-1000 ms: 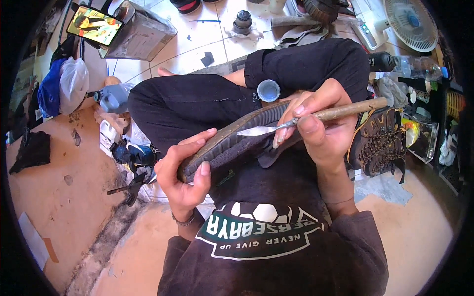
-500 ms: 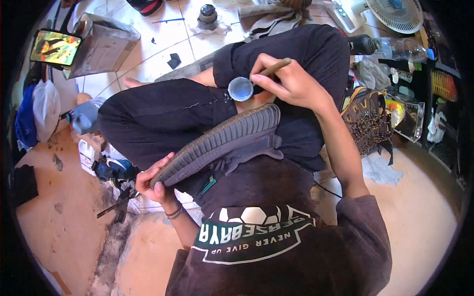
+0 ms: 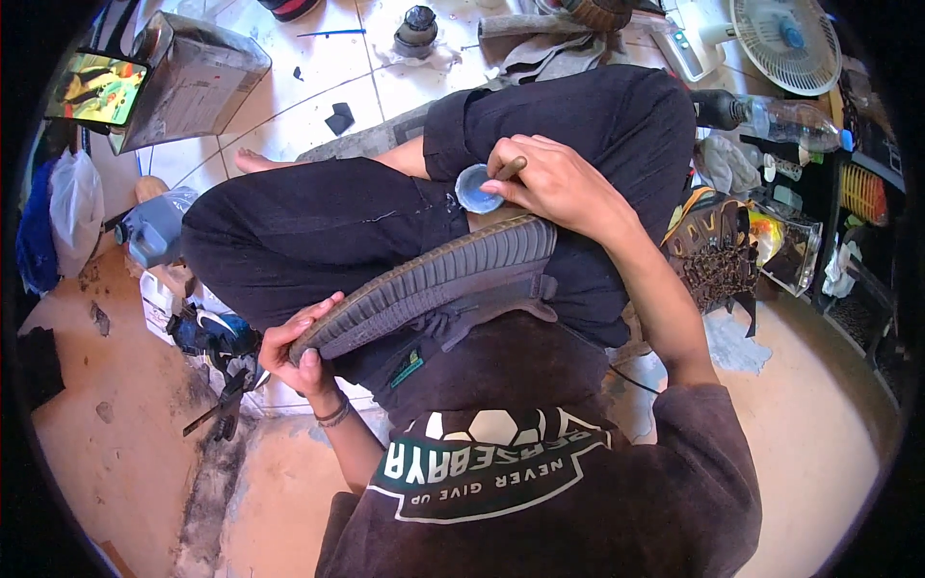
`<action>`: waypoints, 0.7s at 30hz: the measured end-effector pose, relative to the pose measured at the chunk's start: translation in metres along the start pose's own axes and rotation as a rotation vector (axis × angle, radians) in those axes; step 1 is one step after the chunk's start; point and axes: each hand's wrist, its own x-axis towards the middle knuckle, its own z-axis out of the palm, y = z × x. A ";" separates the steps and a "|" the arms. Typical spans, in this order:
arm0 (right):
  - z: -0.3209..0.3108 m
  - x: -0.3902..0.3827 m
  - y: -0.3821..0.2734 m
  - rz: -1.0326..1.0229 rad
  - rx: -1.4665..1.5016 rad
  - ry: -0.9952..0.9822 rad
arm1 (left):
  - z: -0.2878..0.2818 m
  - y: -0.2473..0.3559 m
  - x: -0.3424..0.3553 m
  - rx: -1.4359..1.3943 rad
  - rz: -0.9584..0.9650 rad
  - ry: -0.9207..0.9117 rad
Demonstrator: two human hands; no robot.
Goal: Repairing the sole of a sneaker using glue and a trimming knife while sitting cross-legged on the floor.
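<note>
A dark grey shoe with a ribbed sole lies slanting across my lap, sole edge upward. My left hand is closed around its left end. Higher up, my right hand grips a wooden-handled tool over a small cup of pale bluish content, between my crossed legs. The tool's blade is hidden at the cup.
A phone showing video is beside a metal can at upper left. A blue-grey jug is left. At right are a white fan, plastic bottles and a brown laced boot. A dark bottle stands ahead.
My right hand and tool moved from the shoe's sole edge up to the cup, lowering slightly since half a second ago. My left hand and the shoe have shifted left in the view.
</note>
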 end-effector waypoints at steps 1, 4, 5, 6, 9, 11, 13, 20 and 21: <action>0.000 0.000 0.000 -0.001 0.000 -0.002 | 0.000 0.000 0.000 0.007 -0.005 -0.001; 0.002 -0.002 0.001 -0.019 0.012 0.011 | -0.001 -0.002 0.000 0.004 0.001 -0.006; 0.003 -0.002 0.000 -0.019 0.023 0.020 | -0.001 -0.002 0.000 0.003 0.000 -0.004; 0.003 -0.002 0.000 -0.021 0.035 0.030 | 0.000 0.000 0.001 0.006 -0.002 -0.003; 0.003 -0.001 -0.001 -0.013 0.037 0.020 | 0.001 -0.001 0.000 0.005 -0.003 0.009; 0.005 -0.003 0.000 -0.006 0.020 0.011 | 0.002 0.000 -0.001 0.004 -0.003 0.020; 0.004 -0.003 0.001 -0.003 -0.001 0.006 | 0.003 0.000 0.001 0.013 0.001 0.015; -0.003 0.000 0.001 0.045 0.150 0.098 | 0.002 -0.004 0.006 0.006 0.019 0.014; -0.005 -0.001 0.000 0.116 0.215 0.106 | 0.001 -0.005 0.006 0.003 0.011 0.002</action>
